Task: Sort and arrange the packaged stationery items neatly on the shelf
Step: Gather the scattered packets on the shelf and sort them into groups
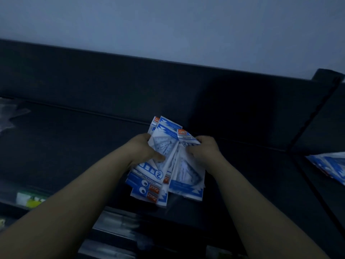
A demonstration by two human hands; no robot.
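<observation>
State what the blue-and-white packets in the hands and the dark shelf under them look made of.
Blue-and-white printed packets, gripped by the left hand and right hand: likely thin glossy plastic film; they crease and catch light. Dark shelf: matte, flat, with a seam; painted metal or laminate, the dim light leaves it open.

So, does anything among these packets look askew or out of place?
Yes. The packets held by the left hand and right hand are fanned unevenly, and some point opposite ways: print at the lower left reads upside down. A second pile lies slanted far right.
</observation>
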